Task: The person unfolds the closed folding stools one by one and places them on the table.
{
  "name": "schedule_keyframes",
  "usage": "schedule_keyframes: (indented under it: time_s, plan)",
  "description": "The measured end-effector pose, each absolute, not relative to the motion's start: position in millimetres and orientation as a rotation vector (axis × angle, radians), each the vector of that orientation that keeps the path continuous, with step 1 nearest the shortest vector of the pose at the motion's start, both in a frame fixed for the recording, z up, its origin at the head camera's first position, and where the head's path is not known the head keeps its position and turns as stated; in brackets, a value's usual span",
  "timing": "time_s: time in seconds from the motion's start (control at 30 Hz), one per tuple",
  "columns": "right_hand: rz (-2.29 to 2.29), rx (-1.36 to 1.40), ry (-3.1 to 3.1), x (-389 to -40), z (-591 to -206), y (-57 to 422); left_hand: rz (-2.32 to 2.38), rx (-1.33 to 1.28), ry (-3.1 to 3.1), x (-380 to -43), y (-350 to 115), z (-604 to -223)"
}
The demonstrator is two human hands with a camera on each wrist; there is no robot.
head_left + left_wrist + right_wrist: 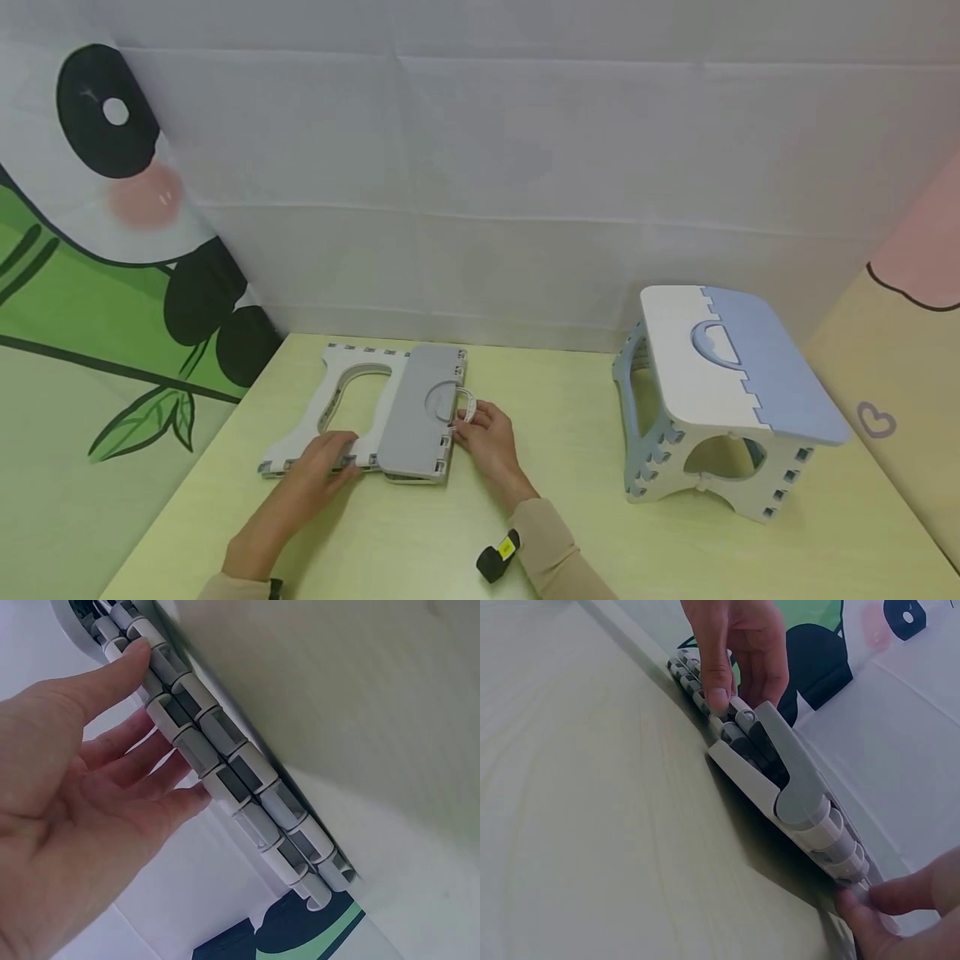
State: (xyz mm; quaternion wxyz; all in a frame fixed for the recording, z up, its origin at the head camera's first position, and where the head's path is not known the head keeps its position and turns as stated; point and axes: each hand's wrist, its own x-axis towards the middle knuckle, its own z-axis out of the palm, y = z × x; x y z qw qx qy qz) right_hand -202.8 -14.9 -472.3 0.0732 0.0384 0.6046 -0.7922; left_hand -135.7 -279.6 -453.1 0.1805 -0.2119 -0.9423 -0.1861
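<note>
A white and grey folding stool [422,417] lies folded flat on the table, its grey top panel at the right and a leg panel with a large opening at the left. My left hand [318,467] grips the near hinged edge; in the left wrist view the thumb and fingers of that hand [82,772] are on the row of hinge knuckles [225,776]. At the stool's right edge, a white curved handle [470,403] sticks out, and my right hand [491,446] pinches it. The right wrist view shows the right fingers [900,900] at the stool's end, partly cut off.
A second folding stool [727,367], white and blue, stands unfolded on the table [570,500] at the right. A black strap with a yellow label [498,557] is by my right sleeve. A printed cloth [525,167] hangs behind the table.
</note>
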Motion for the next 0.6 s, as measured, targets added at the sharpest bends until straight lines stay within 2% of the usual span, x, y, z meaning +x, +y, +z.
schedule_keyframes:
  time_s: [0.4,0.6]
  plan:
    - [-2.359,0.106,1.844,-202.6,-470.3,-11.9,-0.491,-0.873,-2.430,-144.6,-286.0,-462.3]
    - [-2.344,0.105,1.853,-201.6,-469.5,-8.9,-0.482,-0.890,-2.441,-143.7,-285.5,-460.3]
